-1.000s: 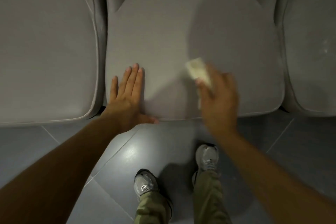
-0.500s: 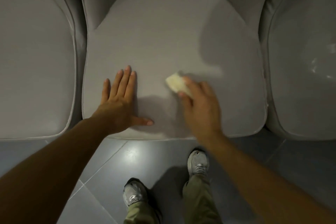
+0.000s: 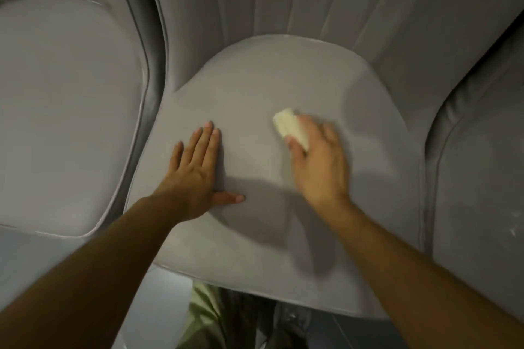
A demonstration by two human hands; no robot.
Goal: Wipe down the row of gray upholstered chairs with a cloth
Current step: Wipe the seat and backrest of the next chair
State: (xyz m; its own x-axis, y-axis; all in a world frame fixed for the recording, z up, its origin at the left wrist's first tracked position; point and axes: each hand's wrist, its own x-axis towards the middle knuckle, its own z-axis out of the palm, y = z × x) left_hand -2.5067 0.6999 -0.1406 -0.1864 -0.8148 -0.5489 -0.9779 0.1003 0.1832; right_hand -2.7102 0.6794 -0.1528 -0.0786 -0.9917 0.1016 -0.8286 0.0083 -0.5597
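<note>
On the rounded gray cushion (image 3: 255,88), left hand (image 3: 195,176) lies flat, right hand (image 3: 317,161) grips a folded cloth (image 3: 289,125).

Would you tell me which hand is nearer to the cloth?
Right. The right hand holds the cloth; the left hand lies flat on the seat cushion, apart to its left.

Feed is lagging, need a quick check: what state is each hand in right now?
Left hand: open, flat on the middle seat cushion, holding nothing.
Right hand: closed on the pale cloth, pressing it to the same cushion.
</note>
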